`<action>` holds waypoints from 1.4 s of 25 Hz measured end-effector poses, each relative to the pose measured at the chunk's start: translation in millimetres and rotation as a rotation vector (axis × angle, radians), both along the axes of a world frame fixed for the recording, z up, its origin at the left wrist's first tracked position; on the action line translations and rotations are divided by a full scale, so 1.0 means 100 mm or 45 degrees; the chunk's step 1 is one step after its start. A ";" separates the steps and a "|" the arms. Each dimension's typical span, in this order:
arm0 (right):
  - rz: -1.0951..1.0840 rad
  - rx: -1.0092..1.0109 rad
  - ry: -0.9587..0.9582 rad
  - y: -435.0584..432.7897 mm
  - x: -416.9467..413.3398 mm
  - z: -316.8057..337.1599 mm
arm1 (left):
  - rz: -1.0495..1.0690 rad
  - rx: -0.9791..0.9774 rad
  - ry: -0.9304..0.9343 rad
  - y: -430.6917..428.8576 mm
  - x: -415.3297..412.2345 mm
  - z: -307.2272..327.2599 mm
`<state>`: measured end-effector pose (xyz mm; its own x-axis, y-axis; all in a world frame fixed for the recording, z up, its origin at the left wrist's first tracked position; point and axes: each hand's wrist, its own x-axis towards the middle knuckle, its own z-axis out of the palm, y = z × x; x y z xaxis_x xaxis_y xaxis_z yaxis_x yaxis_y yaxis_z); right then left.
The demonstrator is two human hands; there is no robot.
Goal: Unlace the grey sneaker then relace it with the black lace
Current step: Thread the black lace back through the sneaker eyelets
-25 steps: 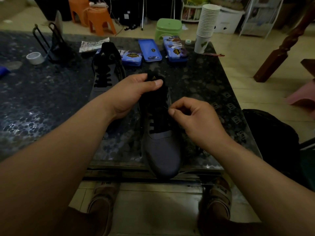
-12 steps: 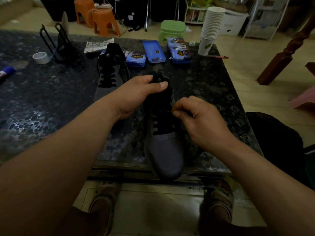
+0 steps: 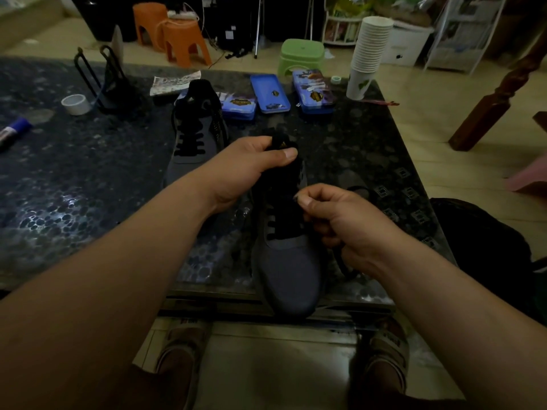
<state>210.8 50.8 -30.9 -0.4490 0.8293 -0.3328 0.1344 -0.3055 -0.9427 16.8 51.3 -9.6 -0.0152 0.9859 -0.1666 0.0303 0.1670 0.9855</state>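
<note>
While the grey sneaker (image 3: 290,270) is sitting on the worktop (image 3: 88,179) with its toe poking over the near edge, the left grip (image 3: 245,170) is pinching the sneaker's tongue (image 3: 279,142), and the right grip (image 3: 349,220), just right of the sneaker's eyelets, is seemingly pinching the black lace (image 3: 284,223); lighting's dim.

The view was dim and underexposed, brightest on the pale tiled floor (image 3: 414,119) far right. Soft glare sheened the dark speckled stone tabletop (image 3: 59,214). The black lace (image 3: 281,229) on the grey knit sneaker (image 3: 287,270) sank into shadow; edges bowed.
</note>
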 end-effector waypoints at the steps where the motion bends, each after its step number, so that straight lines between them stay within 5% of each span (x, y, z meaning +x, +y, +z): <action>1: -0.042 0.037 -0.014 -0.02 -0.03 0.00 | -0.003 0.005 0.002 0.00 0.00 0.00; 6: -0.240 0.291 -0.062 -0.07 -0.11 -0.10 | 0.013 0.012 0.016 0.01 -0.01 -0.03; 22: -0.118 -0.086 0.093 -0.02 -0.05 -0.08 | 0.006 0.000 -0.004 0.03 -0.03 -0.05; 30: -0.171 0.537 -0.307 -0.19 -0.14 -0.06 | 0.048 0.049 0.126 0.03 0.08 -0.06; 35: -0.318 0.528 -0.316 -0.21 -0.13 -0.03 | 0.082 0.054 0.175 0.03 0.09 -0.05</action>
<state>197.4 29.9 -33.7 -0.1713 0.9849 -0.0256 0.3392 0.0345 -0.9401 25.6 54.6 -14.4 -0.0984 0.9882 -0.1171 0.1560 0.1315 0.9790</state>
